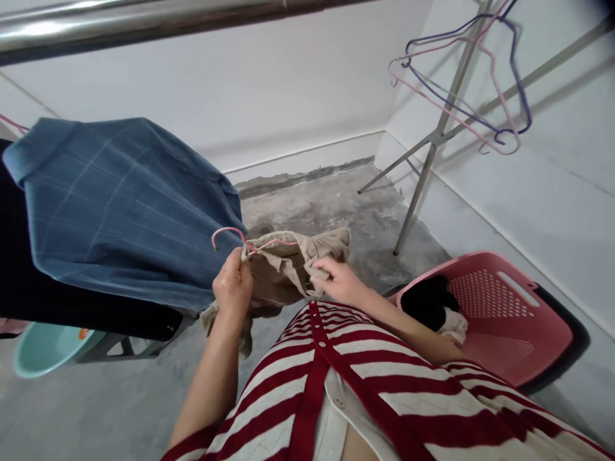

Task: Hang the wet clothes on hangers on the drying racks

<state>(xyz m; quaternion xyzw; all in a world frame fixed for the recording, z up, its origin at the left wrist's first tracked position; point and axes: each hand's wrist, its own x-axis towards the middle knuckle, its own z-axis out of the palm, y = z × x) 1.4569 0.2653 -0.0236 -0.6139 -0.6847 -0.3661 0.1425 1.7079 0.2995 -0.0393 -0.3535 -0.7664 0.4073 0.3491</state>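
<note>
A khaki garment (273,282) hangs in front of me on a pink hanger (229,230), whose hook sticks out to the upper left. My left hand (233,282) is closed around the hanger's neck and the cloth beside it. On the other side, my right hand (339,278) pinches the garment's edge near its right shoulder. Part of the hanger's arm shows inside the neck opening; the rest is covered by cloth. Left of my left hand hangs a blue checked shirt (129,211), close to the khaki garment.
A metal rail (144,22) crosses the top. Pink and purple hangers (516,64) hang on a metal rack (435,137) at the right. Below stands a pink laundry basket (519,320) holding black and white clothes. A teal basin (52,349) sits at the lower left.
</note>
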